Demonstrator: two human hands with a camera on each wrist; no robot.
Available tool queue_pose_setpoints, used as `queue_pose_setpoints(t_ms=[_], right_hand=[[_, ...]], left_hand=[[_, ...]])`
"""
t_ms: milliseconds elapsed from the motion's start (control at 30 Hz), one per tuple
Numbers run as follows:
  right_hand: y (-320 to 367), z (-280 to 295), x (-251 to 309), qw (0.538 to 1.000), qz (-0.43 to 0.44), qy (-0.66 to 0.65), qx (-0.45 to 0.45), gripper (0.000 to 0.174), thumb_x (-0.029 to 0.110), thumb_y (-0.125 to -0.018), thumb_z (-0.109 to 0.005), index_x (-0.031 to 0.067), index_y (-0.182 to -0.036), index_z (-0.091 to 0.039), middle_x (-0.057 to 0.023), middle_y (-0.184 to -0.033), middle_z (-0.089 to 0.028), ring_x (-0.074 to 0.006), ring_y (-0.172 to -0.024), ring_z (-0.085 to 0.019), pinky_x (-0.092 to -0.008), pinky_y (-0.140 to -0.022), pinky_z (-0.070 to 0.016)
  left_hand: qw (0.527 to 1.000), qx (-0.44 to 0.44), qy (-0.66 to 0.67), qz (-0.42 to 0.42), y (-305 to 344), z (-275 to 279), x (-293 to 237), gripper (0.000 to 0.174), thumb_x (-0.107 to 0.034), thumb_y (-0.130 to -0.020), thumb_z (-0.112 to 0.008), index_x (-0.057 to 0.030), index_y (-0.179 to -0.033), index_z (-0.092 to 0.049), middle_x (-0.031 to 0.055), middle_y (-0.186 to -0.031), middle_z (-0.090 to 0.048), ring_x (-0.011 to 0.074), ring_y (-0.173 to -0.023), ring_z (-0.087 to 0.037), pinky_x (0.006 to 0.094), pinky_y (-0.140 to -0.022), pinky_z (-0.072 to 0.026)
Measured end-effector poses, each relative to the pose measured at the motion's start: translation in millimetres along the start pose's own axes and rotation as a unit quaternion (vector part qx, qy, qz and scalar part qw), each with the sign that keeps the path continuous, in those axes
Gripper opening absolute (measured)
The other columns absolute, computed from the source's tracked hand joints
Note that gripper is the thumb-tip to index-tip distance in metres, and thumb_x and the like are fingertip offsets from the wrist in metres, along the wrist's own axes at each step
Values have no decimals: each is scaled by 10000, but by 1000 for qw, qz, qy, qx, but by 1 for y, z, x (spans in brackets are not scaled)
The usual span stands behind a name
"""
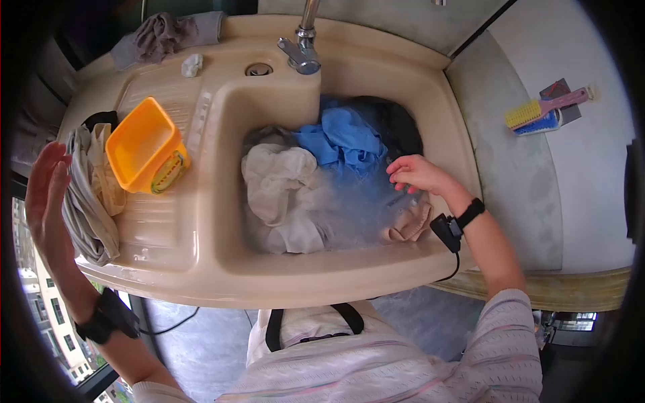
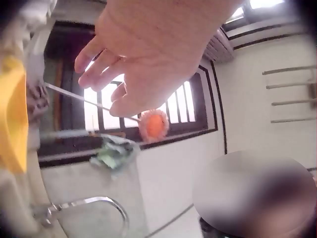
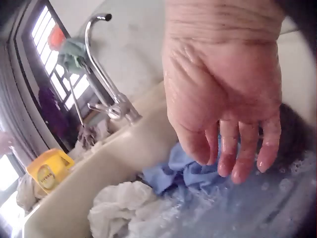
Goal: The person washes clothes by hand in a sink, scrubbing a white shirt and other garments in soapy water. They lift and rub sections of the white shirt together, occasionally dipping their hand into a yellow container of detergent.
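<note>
Soaked cloth seems best gathered low with the whole hand and kept over the sink (image 1: 302, 274), the white cloth (image 1: 279, 178) on the left apart from the blue cloth (image 1: 349, 138) at the far side. The right hand (image 1: 423, 176) hangs over the water, fingers loosely bent and empty; the left hand (image 1: 48, 201), also empty, is raised, fingers relaxed, beside the grey cloth (image 1: 86, 191).

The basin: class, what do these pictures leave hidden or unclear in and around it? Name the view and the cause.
- Floor of the basin: head view, covered by clothes and cloudy water.
- Full shape of the black cloth: head view, partly behind the blue cloth.
- Small print on the yellow tub's label: right wrist view, too small and blurred.
- Rest of the left sleeve: head view, cut off by the bottom edge.
</note>
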State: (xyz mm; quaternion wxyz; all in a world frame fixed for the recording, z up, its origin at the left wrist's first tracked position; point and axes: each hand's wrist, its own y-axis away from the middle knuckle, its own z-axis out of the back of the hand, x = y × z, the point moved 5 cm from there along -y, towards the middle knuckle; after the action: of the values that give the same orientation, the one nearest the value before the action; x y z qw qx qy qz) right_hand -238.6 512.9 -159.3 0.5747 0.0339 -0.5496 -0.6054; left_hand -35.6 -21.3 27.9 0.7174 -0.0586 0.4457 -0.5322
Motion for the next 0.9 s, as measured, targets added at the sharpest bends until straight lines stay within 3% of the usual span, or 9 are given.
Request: queue_pose_setpoints(t_ms=[100, 167, 233, 300, 400, 500, 700, 800, 900], right_hand=[[-26, 5, -30, 991, -40, 131, 14, 388, 187, -711, -600, 81, -1082, -563, -108, -963, -608, -213, -881, -585, -350, -770, -462], [-47, -17, -48, 932, 84, 340, 93, 451, 190, -682, -615, 48, -1103, -540, -116, -963, -603, -220, -900, -575, -327, -784, -457], [-46, -33, -59, 917, 61, 374, 128, 530, 246, -655, -653, 27, -1120, -526, -123, -982, -599, -231, -932, -570, -308, -813, -448], [-37, -41, -75, 879, -6, 451, 156, 538, 287, -618, -674, 19, -1071, -562, -141, -1013, -587, -266, -961, -558, -337, -830, -442], [-39, -53, -95, 828, 48, 528, 183, 564, 313, -578, -693, 2, -1035, -578, -158, -1046, -571, -289, -979, -545, -358, -826, -443], [-40, -59, -107, 791, -5, 560, 246, 475, 243, -602, -659, 42, -1028, -597, -147, -1048, -585, -297, -959, -558, -362, -789, -454], [-48, -31, -95, 899, 48, 406, 158, 350, 81, -641, -563, 27, -983, -615, -177, -946, -611, -308, -911, -575, -369, -783, -449], [-33, -13, -70, 898, 86, 414, 121, 316, 83, -637, -551, 20, -939, -619, -166, -865, -622, -293, -829, -594, -347, -741, -462], [-32, -8, -47, 899, 91, 407, 133, 334, 112, -650, -569, 31, -972, -608, -149, -859, -624, -271, -821, -595, -337, -745, -464]], left_hand=[[996, 60, 62, -21, 27, -49, -73, 297, -239, -803, -601, -107, -1069, -587, 124, -1114, -557, 205, -1015, -549, 316, -913, -402], [944, 116, 308, 14, 47, -91, -109, 248, -64, -762, -612, -30, -1007, -591, 103, -987, -590, 147, -880, -573, 259, -810, -431], [929, 181, 322, 18, 52, -123, -139, 216, 27, -727, -587, 17, -943, -590, 76, -894, -590, 115, -801, -558, 232, -735, -427], [910, 211, 354, 45, 62, -154, -153, 174, 21, -716, -581, 20, -890, -599, 63, -855, -588, 113, -773, -554, 223, -695, -425], [881, 268, 384, 62, 71, -192, -168, 163, -4, -714, -601, 8, -877, -608, 49, -812, -600, 104, -735, -561, 218, -647, -431], [862, 303, 400, 70, 78, -218, -179, 161, -25, -717, -607, 1, -876, -613, 50, -776, -604, 112, -695, -568, 225, -615, -440], [839, 401, 363, 57, 82, -237, -185, 134, -37, -761, -607, 14, -883, -588, 24, -782, -589, 73, -691, -527, 200, -651, -424], [856, 426, 292, 37, 81, -242, -175, 137, -38, -771, -598, 15, -897, -586, 25, -781, -589, 71, -699, -529, 200, -654, -427], [852, 354, 370, 106, 73, -246, -155, 159, -70, -745, -606, 20, -876, -605, 41, -720, -598, 86, -660, -548, 227, -605, -453]])
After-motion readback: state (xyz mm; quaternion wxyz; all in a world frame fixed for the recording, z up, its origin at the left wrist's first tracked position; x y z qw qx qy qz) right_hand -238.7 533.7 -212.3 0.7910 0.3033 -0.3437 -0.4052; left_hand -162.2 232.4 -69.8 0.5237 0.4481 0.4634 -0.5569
